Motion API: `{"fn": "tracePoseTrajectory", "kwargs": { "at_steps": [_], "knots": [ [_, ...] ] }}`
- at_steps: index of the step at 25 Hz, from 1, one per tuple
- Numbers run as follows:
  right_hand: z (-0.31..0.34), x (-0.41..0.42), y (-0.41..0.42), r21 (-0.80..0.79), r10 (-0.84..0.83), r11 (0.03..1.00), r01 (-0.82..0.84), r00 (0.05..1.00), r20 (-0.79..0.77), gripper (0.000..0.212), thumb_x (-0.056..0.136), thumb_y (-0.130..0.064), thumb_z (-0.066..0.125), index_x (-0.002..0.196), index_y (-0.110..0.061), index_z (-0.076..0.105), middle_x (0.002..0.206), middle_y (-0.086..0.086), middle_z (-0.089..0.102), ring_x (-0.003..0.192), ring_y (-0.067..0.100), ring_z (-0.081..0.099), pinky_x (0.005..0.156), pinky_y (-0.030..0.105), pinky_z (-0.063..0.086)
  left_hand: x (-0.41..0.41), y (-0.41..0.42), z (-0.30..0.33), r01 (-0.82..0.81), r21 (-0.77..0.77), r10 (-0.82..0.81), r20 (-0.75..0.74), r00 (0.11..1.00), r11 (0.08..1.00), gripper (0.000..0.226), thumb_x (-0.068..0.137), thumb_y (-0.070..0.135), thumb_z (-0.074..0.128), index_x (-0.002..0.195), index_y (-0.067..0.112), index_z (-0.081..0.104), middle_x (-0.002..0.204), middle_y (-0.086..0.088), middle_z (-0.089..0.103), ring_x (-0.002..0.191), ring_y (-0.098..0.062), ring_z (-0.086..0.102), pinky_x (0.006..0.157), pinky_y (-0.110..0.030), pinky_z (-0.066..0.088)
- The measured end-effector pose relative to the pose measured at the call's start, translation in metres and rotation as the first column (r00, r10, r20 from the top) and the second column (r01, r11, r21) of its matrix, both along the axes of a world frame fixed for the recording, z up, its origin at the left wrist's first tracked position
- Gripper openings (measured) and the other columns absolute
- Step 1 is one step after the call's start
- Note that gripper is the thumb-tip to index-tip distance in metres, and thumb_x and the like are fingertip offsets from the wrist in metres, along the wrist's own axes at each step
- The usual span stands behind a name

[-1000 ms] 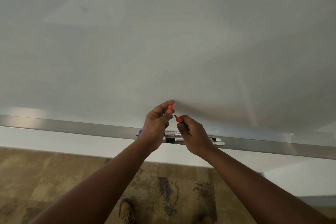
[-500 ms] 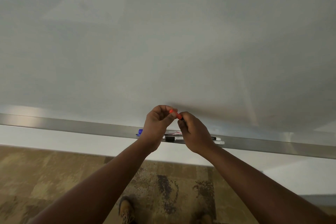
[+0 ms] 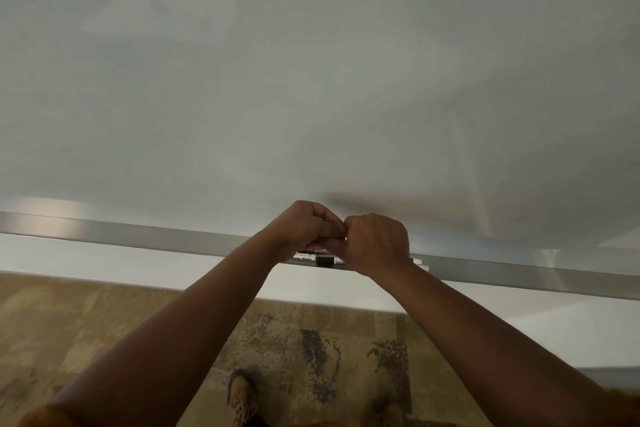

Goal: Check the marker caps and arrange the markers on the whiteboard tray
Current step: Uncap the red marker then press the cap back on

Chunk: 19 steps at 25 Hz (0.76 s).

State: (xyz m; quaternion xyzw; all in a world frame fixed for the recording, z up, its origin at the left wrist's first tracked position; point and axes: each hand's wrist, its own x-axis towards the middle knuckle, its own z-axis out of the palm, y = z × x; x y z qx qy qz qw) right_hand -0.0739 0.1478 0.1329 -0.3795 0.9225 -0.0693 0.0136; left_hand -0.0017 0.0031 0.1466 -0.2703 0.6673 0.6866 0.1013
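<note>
both hands closed together over a marker just above the whiteboard tray, centre of the frame.

a sliver of red marker [image 3: 344, 236] shows where the two fists meet, the rest of it hidden inside them; the left hand [image 3: 304, 230] and the right hand [image 3: 377, 242] are both curled tight and pressed knuckle to knuckle around it. directly under the hands, other markers [image 3: 320, 258] lie flat along the metal tray [image 3: 156, 236], one with a black cap, and a white end pokes out past the right wrist. the tray runs across the frame from left to lower right, under the blank whiteboard [image 3: 311, 62] that fills the upper part. at the bottom, patterned floor [image 3: 86, 322] and a tan boot [image 3: 242, 392].
</note>
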Motion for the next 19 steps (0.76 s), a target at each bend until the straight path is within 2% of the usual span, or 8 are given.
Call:
{"fn": "tracePoseTrajectory", "kwargs": {
  "at_steps": [5, 7, 9, 11, 13, 16, 18, 19],
  "knots": [
    [0.001, 0.003, -0.002, 0.032, 0.008, 0.999, -0.009, 0.999, 0.042, 0.063, 0.073, -0.086, 0.042, 0.061, -0.025, 0.049, 0.066, -0.001, 0.064, 0.065, 0.025, 0.062, 0.056, 0.03, 0.045, -0.003, -0.001, -0.002, 0.023, -0.021, -0.023, 0.025, 0.999, 1.0, 0.007, 0.081, -0.005, 0.071, 0.078, 0.001, 0.076, 0.085, -0.025, 0.069, 0.08, -0.034, 0.065, 0.087, -0.046, 0.055],
    [-0.001, 0.003, -0.001, 0.055, 0.019, 0.998, -0.022, 0.998, 0.057, 0.063, 0.073, -0.087, 0.042, 0.062, -0.025, 0.051, 0.061, -0.003, 0.059, 0.064, 0.024, 0.061, 0.055, 0.029, 0.043, -0.002, -0.001, -0.005, 0.027, -0.038, -0.026, 0.03, 0.999, 0.999, 0.006, 0.08, -0.004, 0.071, 0.078, -0.001, 0.075, 0.084, -0.028, 0.069, 0.077, -0.033, 0.063, 0.08, -0.041, 0.054],
    [-0.005, 0.003, 0.0, 0.084, 0.02, 0.996, -0.025, 0.998, 0.065, 0.064, 0.073, -0.087, 0.041, 0.064, -0.025, 0.055, 0.057, -0.004, 0.051, 0.06, 0.023, 0.056, 0.053, 0.029, 0.04, -0.002, -0.001, -0.008, 0.026, -0.029, -0.024, 0.037, 0.999, 0.999, 0.003, 0.08, -0.004, 0.071, 0.08, -0.004, 0.074, 0.088, -0.033, 0.068, 0.078, -0.034, 0.063, 0.081, -0.042, 0.052],
    [-0.009, 0.001, 0.0, 0.078, 0.034, 0.996, -0.037, 0.998, 0.048, 0.064, 0.074, -0.086, 0.041, 0.064, -0.024, 0.055, 0.056, -0.004, 0.05, 0.057, 0.022, 0.052, 0.052, 0.028, 0.039, -0.002, -0.001, -0.011, 0.032, -0.019, -0.032, 0.037, 0.999, 0.999, 0.003, 0.081, -0.004, 0.071, 0.083, -0.005, 0.073, 0.088, -0.03, 0.07, 0.078, -0.032, 0.065, 0.081, -0.041, 0.054],
    [-0.017, -0.003, 0.003, 0.03, 0.089, 0.995, -0.09, 0.994, 0.057, 0.06, 0.077, -0.084, 0.04, 0.067, -0.026, 0.052, 0.059, -0.005, 0.053, 0.056, 0.02, 0.05, 0.051, 0.029, 0.038, -0.002, -0.002, -0.015, 0.042, -0.049, -0.041, 0.03, 0.999, 0.998, 0.005, 0.08, -0.004, 0.072, 0.085, -0.005, 0.073, 0.085, -0.024, 0.073, 0.074, -0.025, 0.067, 0.074, -0.035, 0.055],
    [-0.036, -0.009, 0.014, -0.105, 0.216, 0.975, -0.198, 0.955, 0.204, 0.037, 0.091, -0.061, 0.047, 0.089, -0.025, 0.057, 0.081, -0.004, 0.057, 0.073, 0.021, 0.056, 0.059, 0.035, 0.045, 0.0, -0.005, -0.029, 0.007, -0.141, -0.002, 0.032, 0.999, 0.99, 0.008, 0.08, -0.005, 0.073, 0.087, -0.003, 0.072, 0.073, -0.01, 0.071, 0.062, -0.014, 0.065, 0.059, -0.022, 0.052],
    [-0.052, -0.013, 0.021, -0.178, 0.308, 0.947, -0.268, 0.916, 0.256, 0.023, 0.096, -0.031, 0.052, 0.114, -0.017, 0.061, 0.101, 0.003, 0.057, 0.089, 0.026, 0.058, 0.072, 0.04, 0.05, 0.004, -0.009, -0.042, -0.023, -0.225, 0.031, 0.029, 0.999, 0.974, 0.008, 0.08, -0.001, 0.075, 0.087, 0.002, 0.072, 0.074, -0.008, 0.07, 0.065, -0.015, 0.064, 0.059, -0.023, 0.05],
    [-0.06, -0.015, 0.025, -0.192, 0.335, 0.937, -0.293, 0.91, 0.245, 0.027, 0.096, -0.019, 0.053, 0.121, -0.013, 0.06, 0.106, 0.006, 0.056, 0.091, 0.028, 0.058, 0.075, 0.04, 0.05, 0.006, -0.01, -0.049, -0.03, -0.249, 0.036, 0.02, 0.999, 0.968, 0.009, 0.08, 0.001, 0.076, 0.087, 0.005, 0.073, 0.075, -0.008, 0.07, 0.067, -0.017, 0.063, 0.062, -0.025, 0.05]
  ]
}}
